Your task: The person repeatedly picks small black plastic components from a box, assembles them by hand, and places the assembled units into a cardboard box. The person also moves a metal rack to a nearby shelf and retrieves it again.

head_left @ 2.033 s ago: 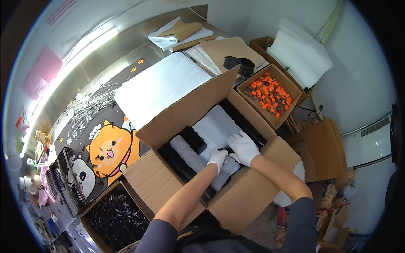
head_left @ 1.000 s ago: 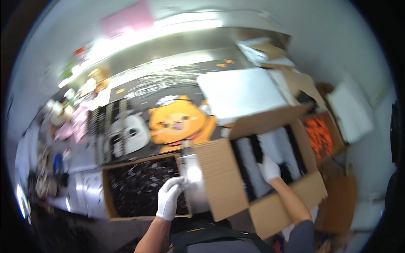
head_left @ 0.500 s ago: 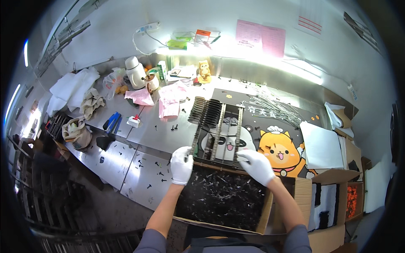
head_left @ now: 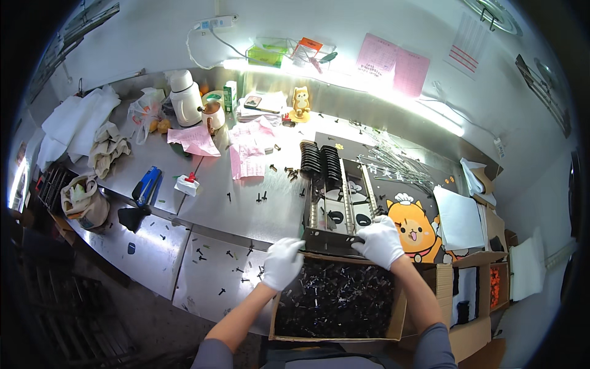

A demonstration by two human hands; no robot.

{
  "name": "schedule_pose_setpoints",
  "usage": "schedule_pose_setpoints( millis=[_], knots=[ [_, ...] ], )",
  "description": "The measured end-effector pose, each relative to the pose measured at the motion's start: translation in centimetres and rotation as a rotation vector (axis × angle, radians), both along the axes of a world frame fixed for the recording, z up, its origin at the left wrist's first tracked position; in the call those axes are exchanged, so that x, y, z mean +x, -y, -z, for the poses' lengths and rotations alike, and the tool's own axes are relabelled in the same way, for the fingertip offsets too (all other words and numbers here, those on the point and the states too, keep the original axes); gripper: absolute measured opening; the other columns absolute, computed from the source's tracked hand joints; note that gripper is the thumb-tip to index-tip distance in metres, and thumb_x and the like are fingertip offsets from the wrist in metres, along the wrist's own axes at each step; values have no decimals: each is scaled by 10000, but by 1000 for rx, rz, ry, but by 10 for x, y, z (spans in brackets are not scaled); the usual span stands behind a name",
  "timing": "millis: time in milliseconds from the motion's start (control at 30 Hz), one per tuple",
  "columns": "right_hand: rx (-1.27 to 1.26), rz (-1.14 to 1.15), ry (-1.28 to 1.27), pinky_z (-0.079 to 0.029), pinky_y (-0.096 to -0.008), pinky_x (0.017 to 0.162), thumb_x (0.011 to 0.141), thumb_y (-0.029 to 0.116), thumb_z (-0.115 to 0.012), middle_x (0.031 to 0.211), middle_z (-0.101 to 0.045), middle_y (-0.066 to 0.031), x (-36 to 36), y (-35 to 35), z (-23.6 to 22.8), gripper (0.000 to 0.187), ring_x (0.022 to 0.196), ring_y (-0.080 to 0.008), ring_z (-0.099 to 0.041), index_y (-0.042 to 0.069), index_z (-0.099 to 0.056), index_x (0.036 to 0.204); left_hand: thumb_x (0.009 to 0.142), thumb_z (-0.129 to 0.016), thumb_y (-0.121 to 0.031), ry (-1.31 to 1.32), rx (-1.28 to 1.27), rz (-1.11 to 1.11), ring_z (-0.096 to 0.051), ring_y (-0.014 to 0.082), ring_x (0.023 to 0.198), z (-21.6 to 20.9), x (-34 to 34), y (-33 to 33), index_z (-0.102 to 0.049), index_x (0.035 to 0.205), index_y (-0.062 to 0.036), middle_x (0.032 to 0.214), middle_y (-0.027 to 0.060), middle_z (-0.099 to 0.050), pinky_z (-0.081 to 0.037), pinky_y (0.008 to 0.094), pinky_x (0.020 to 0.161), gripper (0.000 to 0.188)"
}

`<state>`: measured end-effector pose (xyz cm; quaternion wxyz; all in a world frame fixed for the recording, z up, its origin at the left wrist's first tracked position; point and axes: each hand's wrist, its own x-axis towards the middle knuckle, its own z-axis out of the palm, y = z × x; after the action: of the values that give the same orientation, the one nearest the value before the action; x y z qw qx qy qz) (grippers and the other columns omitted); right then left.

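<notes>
A dark metal rack (head_left: 329, 240) with several long pale rails lies on the table mat. Rows of small black curved pieces (head_left: 321, 163) fill the far end of its left rails. My left hand (head_left: 284, 264), in a white glove, is by the rack's near left corner with its fingers curled in; whether it holds something small is hidden. At the near right corner, my white-gloved right hand (head_left: 378, 241) has its fingers closed on the rack's edge. Right in front of the rack stands an open cardboard box (head_left: 399, 317), full of small black parts (head_left: 335, 298).
Loose black screw-like pieces (head_left: 261, 197) lie about the steel table (head_left: 230, 212). Thin metal rods (head_left: 396, 163) are spread at the back right. A vacuum flask (head_left: 184, 101), a mug (head_left: 212, 115) and pink papers (head_left: 249, 154) stand or lie further back left. White sheets (head_left: 461, 218) lie at right.
My left hand has come away from the near end of the left rail, nearer the box's edge. My right hand has closed in on the rack's near right corner. The view has shifted.
</notes>
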<state>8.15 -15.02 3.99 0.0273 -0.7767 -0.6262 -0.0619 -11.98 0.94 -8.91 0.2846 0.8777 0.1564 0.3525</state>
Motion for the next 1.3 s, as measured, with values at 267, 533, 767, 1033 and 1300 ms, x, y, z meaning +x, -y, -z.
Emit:
schedule_pose_setpoints(
  millis=[267, 533, 767, 1033, 1300],
  knots=[
    [-156, 14, 3, -415, -360, 866, 763, 390, -706, 708, -682, -57, 21, -8, -29, 248, 749, -237, -640, 171, -757, 868, 694, -736, -513, -591, 194, 419, -442, 394, 1280, 0, 90, 25, -464, 1372, -106, 1401, 207, -450, -325, 505, 1082, 836],
    [-6, -65, -45, -418, -365, 850, 738, 342, -723, 698, -683, -56, 30, 10, 6, 187, 724, -231, -655, 165, -733, 796, 764, -567, -21, -415, 456, 295, -585, 316, 1050, 6, 65, 54, -552, 1225, -16, 1207, 148, -570, -450, 389, 933, 462],
    [72, -47, -1, -405, -396, 927, 703, 305, -768, 639, -665, -47, 31, 18, 52, 159, 683, -214, -646, 157, -710, 702, 691, -648, 33, -42, 93, -99, -614, 324, 1026, -15, -25, 68, -643, 1074, -31, 1112, 155, -641, -498, 394, 893, 389],
    [277, -75, 94, -349, -435, 1011, 723, 220, -697, 792, -639, -50, 13, 25, 78, 147, 810, -215, -617, 123, -640, 818, 696, -632, -37, -357, 316, -164, -590, 256, 1061, -10, -20, 80, -651, 1057, -56, 1085, 85, -653, -431, 417, 935, 361],
    [115, -119, -189, -475, -361, 700, 760, 281, -720, 899, -645, -53, -76, 17, 129, 306, 860, -232, -638, 85, -636, 980, 717, -640, -88, -452, 262, 58, -541, 277, 1178, 14, -37, 56, -627, 1145, -73, 1200, 121, -614, -361, 451, 1038, 428]
  ],
)
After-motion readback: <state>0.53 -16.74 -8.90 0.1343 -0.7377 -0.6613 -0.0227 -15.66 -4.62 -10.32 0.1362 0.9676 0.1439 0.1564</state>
